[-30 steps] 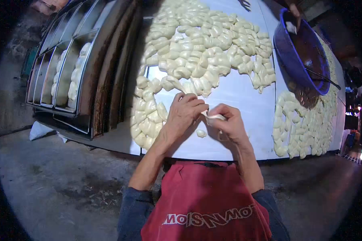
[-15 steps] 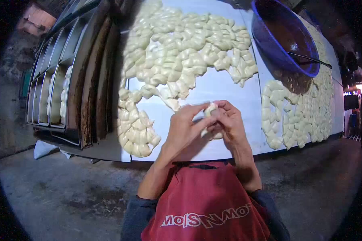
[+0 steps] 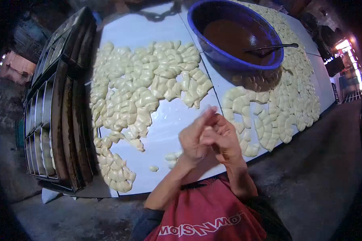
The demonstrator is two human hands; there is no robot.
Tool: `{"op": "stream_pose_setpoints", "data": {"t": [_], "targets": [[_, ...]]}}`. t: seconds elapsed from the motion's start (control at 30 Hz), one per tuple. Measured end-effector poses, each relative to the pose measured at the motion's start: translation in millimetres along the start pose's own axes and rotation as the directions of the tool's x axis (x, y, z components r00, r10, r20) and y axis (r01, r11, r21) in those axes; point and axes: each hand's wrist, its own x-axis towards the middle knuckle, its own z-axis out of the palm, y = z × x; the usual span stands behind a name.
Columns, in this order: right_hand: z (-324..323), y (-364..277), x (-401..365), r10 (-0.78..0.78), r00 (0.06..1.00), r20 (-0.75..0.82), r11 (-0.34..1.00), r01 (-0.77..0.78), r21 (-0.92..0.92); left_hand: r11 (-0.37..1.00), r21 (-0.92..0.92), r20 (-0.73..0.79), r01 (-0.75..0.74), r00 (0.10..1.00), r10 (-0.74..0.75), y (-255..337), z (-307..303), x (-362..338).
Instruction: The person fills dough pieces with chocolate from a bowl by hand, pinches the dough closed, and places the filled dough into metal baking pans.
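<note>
My left hand [image 3: 194,138] and my right hand [image 3: 226,140] are pressed together above the white tabletop [image 3: 165,120], fingers closed against each other and partly blurred. Whether anything lies between them is hidden. Pale dough pieces [image 3: 173,157] rest on the table just left of my left wrist, with one small dough piece [image 3: 153,168] farther left. A wide sheet of joined dough lumps [image 3: 136,70] covers the table beyond and to the left. More dough lumps [image 3: 273,120] spread out right of my right hand.
A blue basin [image 3: 207,46] of brown liquid stands at the back right, a dark-handled utensil [image 3: 275,47] resting across its rim. Metal compartment trays [image 3: 40,116], some holding dough, are stacked at the left edge. The table's front edge runs close to my red-covered front.
The view has shifted right, so basin and dough appear farther left. The dough held in my fingers is no longer visible there; pale pieces now show on the table beside my left wrist.
</note>
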Motion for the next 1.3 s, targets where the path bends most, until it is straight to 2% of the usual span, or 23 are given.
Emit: {"op": "stream_pose_setpoints", "data": {"t": [0.03, 0.1, 0.13, 0.2, 0.27, 0.3, 0.33, 0.37, 0.4, 0.43, 0.53, 0.57, 0.63, 0.73, 0.77, 0.87, 0.9, 0.93, 1.03, 1.1, 1.13, 1.17, 1.3], "targets": [[-6.9, -5.9, 1.6, -0.044, 0.998, 0.048, 0.997, 0.041, 0.067, 0.998, -0.034, -0.018, -0.051, 0.999, 0.051, -10.3, 16.1, 1.1], [-9.6, -26.9, 9.6, -0.014, 0.999, 0.042, 0.991, 0.009, 0.134, 0.961, -0.244, -0.223, -0.131, 0.972, 0.076, -26.5, 55.1, 8.8], [-12.9, -37.6, 13.6, -0.001, 0.999, 0.038, 0.986, -0.005, 0.164, 0.978, -0.201, -0.141, -0.054, 0.990, 0.026, -28.9, 58.0, 9.8], [-23.5, -55.3, 25.1, 0.025, 0.995, 0.097, 0.995, -0.034, 0.095, 0.857, -0.508, -0.114, 0.090, 0.979, -0.170, -23.9, 79.3, 10.4], [-28.5, -71.7, 42.8, -0.012, 0.995, 0.095, 0.999, 0.008, 0.042, 0.907, -0.263, 0.164, 0.329, 0.942, -0.293, -51.1, 68.2, 5.0], [-35.5, -85.5, 59.8, -0.125, 0.990, 0.068, 0.990, 0.129, -0.050, 0.904, -0.111, 0.281, 0.413, 0.885, -0.370, -60.4, 64.0, 2.3], [-42.4, -99.4, 76.9, -0.237, 0.971, 0.040, 0.959, 0.240, -0.148, 0.866, -0.201, 0.168, 0.457, 0.887, -0.429, -39.9, 66.0, 6.2], [-61.1, -116.3, 102.4, -0.251, 0.968, 0.009, 0.952, 0.249, -0.176, 0.848, -0.163, 0.208, 0.504, 0.858, -0.470, -25.8, 60.6, 15.0], [-68.2, -138.6, 123.5, -0.279, 0.960, 0.009, 0.896, 0.264, -0.357, 0.826, -0.124, 0.242, 0.550, 0.824, -0.512, -17.6, 50.5, 21.5], [-83.5, -153.6, 148.8, -0.334, 0.941, 0.059, 0.792, 0.314, -0.523, 0.815, -0.066, 0.249, 0.576, 0.800, -0.545, -15.5, 41.0, 23.9], [-112.5, -179.1, 211.1, -0.084, 0.990, 0.116, 0.556, 0.143, -0.819, 0.769, 0.100, 0.240, 0.631, 0.735, -0.634, -8.3, 16.6, 27.4], [-122.6, -178.9, 226.6, -0.040, 0.989, 0.142, 0.306, 0.147, -0.941, 0.755, 0.146, 0.225, 0.639, 0.721, -0.655, -4.7, 11.3, 29.6], [-135.0, -172.4, 249.0, 0.058, 0.990, 0.132, -0.148, 0.139, -0.979, 0.730, 0.209, 0.198, 0.651, 0.703, -0.683, -3.4, 5.1, 27.1], [-139.0, -159.1, 260.7, 0.408, 0.912, 0.037, -0.357, 0.197, -0.913, 0.705, 0.223, 0.239, 0.673, 0.663, -0.709, 3.8, -1.3, 27.8], [-138.9, -160.7, 258.8, 0.325, 0.944, 0.047, -0.343, 0.164, -0.925, 0.650, 0.204, 0.250, 0.732, 0.603, -0.758, 13.6, -1.6, 33.9], [-134.8, -175.2, 251.7, 0.272, 0.962, 0.025, -0.028, 0.034, -0.999, 0.691, 0.218, 0.297, 0.689, 0.628, -0.719, 0.2, -8.0, 24.5], [-139.3, -176.3, 253.0, 0.283, 0.957, 0.072, -0.006, 0.076, -0.997, 0.702, 0.198, 0.295, 0.684, 0.642, -0.708, -3.9, -7.0, 23.0], [-143.6, -174.5, 251.7, 0.246, 0.967, 0.070, 0.151, 0.033, -0.988, 0.706, 0.199, 0.305, 0.680, 0.641, -0.704, -5.9, -5.8, 24.9], [-132.8, -175.0, 238.4, 0.161, 0.982, 0.097, 0.595, -0.018, -0.804, 0.725, 0.149, 0.319, 0.673, 0.661, -0.679, -7.6, 0.2, 35.2], [-102.5, -177.1, 213.1, 0.074, 0.995, 0.066, 0.763, -0.014, -0.646, 0.739, 0.097, 0.311, 0.667, 0.685, -0.659, -16.5, 5.7, 42.8], [-90.9, -173.0, 202.6, 0.037, 0.998, 0.042, 0.832, -0.007, -0.554, 0.744, 0.070, 0.304, 0.664, 0.696, -0.650, -23.2, 9.1, 45.7], [-84.0, -165.5, 195.9, -0.002, 0.997, 0.072, 0.878, 0.036, -0.477, 0.735, -0.109, 0.296, 0.669, 0.728, -0.618, -30.9, 13.5, 47.5], [-60.5, -121.2, 152.3, 0.107, 0.977, 0.184, 0.967, -0.058, -0.249, 0.574, -0.474, 0.178, 0.668, 0.711, -0.681, -17.7, 29.7, 64.9]]}}
